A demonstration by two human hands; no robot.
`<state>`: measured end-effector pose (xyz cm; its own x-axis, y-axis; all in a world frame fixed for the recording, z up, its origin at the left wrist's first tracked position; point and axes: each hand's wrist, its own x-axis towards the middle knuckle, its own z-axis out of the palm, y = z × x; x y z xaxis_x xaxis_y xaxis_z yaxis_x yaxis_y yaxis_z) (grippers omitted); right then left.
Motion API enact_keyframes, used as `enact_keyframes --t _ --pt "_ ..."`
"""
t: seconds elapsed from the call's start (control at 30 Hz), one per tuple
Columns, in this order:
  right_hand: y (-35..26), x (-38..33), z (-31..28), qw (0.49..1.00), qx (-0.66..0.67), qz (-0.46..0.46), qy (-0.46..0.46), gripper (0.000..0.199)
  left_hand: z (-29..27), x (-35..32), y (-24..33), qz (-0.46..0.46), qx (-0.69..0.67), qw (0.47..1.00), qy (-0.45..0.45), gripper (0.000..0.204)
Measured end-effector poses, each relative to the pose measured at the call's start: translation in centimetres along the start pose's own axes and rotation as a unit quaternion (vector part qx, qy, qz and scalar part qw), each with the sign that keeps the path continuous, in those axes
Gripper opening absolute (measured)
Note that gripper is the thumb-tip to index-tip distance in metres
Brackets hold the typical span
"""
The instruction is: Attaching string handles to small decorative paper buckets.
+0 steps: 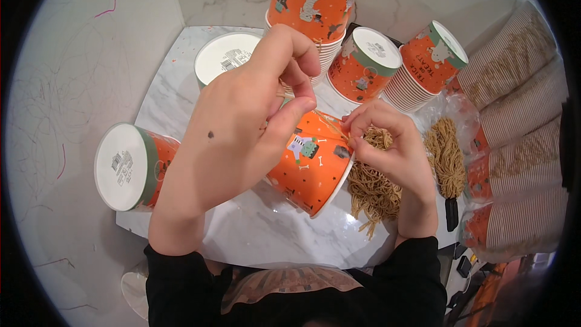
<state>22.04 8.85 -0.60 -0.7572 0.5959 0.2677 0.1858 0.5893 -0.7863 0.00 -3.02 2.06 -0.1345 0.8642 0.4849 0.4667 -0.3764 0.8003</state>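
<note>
Both hands work one orange paper cup (311, 166) lying tilted on the marble surface (266, 230). The left hand (242, 127) and right hand (378, 142) each pinch a tan string (330, 124) between closed fingers. Loose strings (372, 191) and stacked cups (514, 163) suggest much remains.

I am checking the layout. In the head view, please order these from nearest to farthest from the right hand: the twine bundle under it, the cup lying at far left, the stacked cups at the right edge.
From the right hand:
1. Twine bundle, directly under it, touching.
2. Stacked cups, lying along the right edge.
3. Cup lying on its side, at far left, beyond the left hand.
</note>
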Motion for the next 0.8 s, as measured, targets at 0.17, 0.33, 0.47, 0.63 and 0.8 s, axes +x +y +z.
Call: enact_keyframes --t 0.17,0.33,0.47,0.63,0.8 --pt "0.8 0.3 -0.4 1.0 -0.018 0.0 0.005 0.008 -0.7 -0.2 0.4 -0.037 0.022 0.999 -0.011 0.029" --pt "2.3 0.8 -1.5 0.999 -0.022 0.013 0.043 0.009 -5.4 -0.9 1.6 -0.079 0.151 0.967 -0.188 0.036" --pt "2.4 0.5 -3.0 0.998 -0.012 0.059 0.011 0.021 -5.9 -1.5 1.5 -0.115 0.089 0.973 -0.179 0.036" --pt "1.2 -0.8 -5.8 0.982 -0.165 -0.074 -0.048 0.049 -4.0 -1.4 2.2 -0.112 -0.019 0.989 -0.097 0.028" --pt "3.1 -0.9 -4.3 0.947 -0.304 -0.025 -0.097 0.058 -2.5 -1.0 3.7 -0.147 -0.144 0.977 -0.052 0.018"
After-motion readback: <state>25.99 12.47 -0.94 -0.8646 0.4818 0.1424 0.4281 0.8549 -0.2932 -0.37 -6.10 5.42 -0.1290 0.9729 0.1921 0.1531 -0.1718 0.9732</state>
